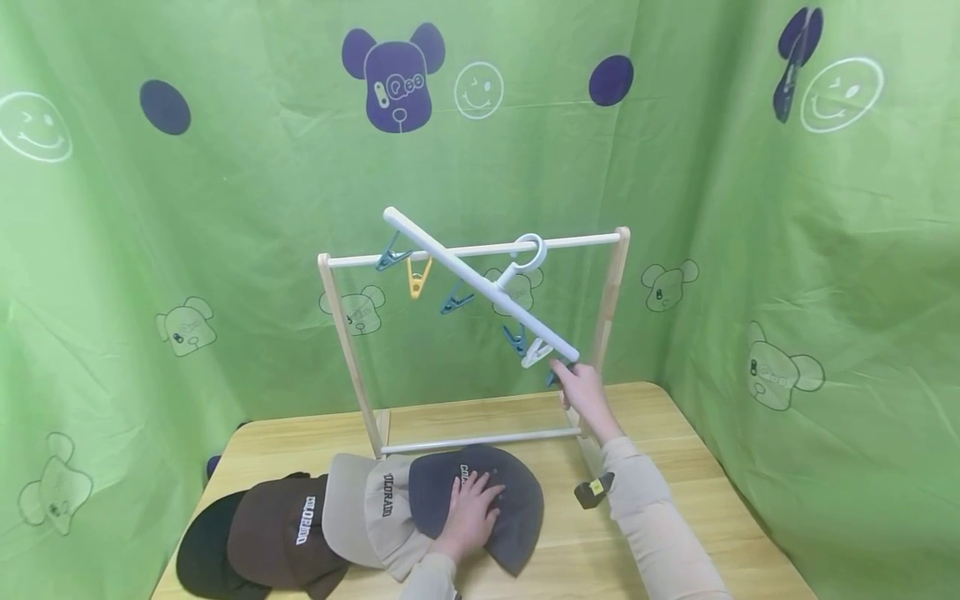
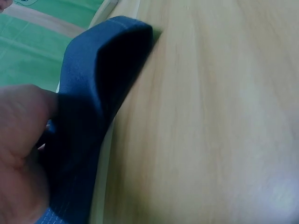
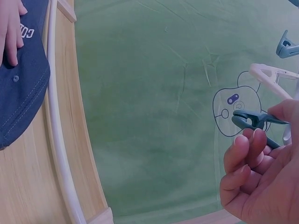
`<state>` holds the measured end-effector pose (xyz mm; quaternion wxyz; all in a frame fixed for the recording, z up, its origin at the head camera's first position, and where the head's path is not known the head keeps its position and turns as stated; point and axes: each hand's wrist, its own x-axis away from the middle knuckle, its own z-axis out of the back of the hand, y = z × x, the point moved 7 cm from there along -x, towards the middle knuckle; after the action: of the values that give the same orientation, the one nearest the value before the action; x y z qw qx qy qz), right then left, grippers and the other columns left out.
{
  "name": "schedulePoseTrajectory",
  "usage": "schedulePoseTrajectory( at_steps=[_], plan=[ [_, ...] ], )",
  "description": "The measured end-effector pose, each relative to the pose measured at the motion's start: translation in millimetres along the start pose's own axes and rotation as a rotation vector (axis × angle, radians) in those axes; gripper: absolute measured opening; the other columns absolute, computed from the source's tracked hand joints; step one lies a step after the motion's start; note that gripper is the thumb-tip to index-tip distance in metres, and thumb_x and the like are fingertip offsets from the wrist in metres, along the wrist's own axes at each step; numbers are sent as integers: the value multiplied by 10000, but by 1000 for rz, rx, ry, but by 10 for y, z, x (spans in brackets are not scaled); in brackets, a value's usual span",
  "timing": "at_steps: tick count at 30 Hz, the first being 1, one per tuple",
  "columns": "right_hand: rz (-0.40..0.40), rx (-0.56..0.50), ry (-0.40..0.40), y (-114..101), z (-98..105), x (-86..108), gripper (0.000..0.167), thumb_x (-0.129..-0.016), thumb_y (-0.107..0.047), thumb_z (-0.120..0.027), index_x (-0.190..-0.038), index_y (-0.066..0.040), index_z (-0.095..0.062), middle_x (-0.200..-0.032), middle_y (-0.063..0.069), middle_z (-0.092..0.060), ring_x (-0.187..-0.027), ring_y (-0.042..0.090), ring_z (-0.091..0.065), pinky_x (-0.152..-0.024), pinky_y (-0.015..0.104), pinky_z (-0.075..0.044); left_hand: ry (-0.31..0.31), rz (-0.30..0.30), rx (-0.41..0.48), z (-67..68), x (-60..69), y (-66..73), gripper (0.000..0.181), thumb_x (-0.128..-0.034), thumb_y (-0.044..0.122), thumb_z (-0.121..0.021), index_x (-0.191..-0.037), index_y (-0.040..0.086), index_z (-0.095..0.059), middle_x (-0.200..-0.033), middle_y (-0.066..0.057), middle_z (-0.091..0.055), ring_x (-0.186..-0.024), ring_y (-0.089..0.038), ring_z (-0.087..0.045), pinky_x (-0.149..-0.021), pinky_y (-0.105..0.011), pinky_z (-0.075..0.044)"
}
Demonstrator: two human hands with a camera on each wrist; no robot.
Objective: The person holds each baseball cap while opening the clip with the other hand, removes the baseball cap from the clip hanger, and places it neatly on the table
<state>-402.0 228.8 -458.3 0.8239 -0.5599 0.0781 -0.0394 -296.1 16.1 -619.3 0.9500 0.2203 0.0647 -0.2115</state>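
Observation:
A white clip hanger point(image 1: 457, 265) hangs by its ring hook from the rack's top rail point(image 1: 577, 242), slanting with its right end lower and nearer. Several clips dangle from it, among them a yellow clip point(image 1: 417, 277) and a white clip point(image 1: 536, 353). At the low end my right hand point(image 1: 587, 396) pinches a dark teal clip point(image 3: 254, 120) between thumb and fingers; nothing shows between its tips. My left hand point(image 1: 470, 515) rests on a navy cap point(image 1: 517, 500) on the table, fingers spread over its crown; the left wrist view shows the cap's dark hollow point(image 2: 124, 60).
Left of the navy cap, a beige cap point(image 1: 356, 500), a brown cap point(image 1: 262, 533) and a black cap point(image 1: 206, 542) overlap in a row. The wooden rack point(image 1: 348, 350) stands behind on the table point(image 1: 600, 567). Green curtains point(image 1: 247, 208) surround the table.

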Motion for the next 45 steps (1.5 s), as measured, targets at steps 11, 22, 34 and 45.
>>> schedulePoseTrajectory(
  at_steps=[11,22,34,45],
  plan=[
    [-5,88,31,-9,104,43,471,-951,-430,-548,-885,28,-634,-461,-50,-450,-424,129,-448,-479,270,-415,-81,-11,51,-63,-12,-19,414,-904,175,-601,-1317,147,-591,-1473,-191,-469,-1399,-435,-360,-1139,-689,-175],
    [-43,69,24,28,238,-12,475,-940,-458,-560,-834,4,-592,-509,-36,-494,-465,129,-487,-488,283,-471,14,-18,126,22,13,-3,370,-892,130,-605,-1261,122,-632,-1378,-173,-573,-1352,-441,-423,-1116,-701,-197],
    [-3,165,39,33,362,-48,501,-941,-473,-552,-870,16,-637,-581,-28,-540,-527,130,-510,-522,261,-465,62,-52,62,160,124,122,286,-921,146,-589,-1195,142,-669,-1254,-120,-666,-1261,-371,-545,-1103,-649,-314],
    [41,267,61,-29,498,-137,482,-918,-441,-600,-957,36,-654,-725,74,-649,-623,157,-578,-575,246,-500,146,-83,117,382,210,123,284,-923,124,-593,-1195,142,-670,-1266,-131,-651,-1229,-382,-561,-1039,-659,-387]
  ],
)
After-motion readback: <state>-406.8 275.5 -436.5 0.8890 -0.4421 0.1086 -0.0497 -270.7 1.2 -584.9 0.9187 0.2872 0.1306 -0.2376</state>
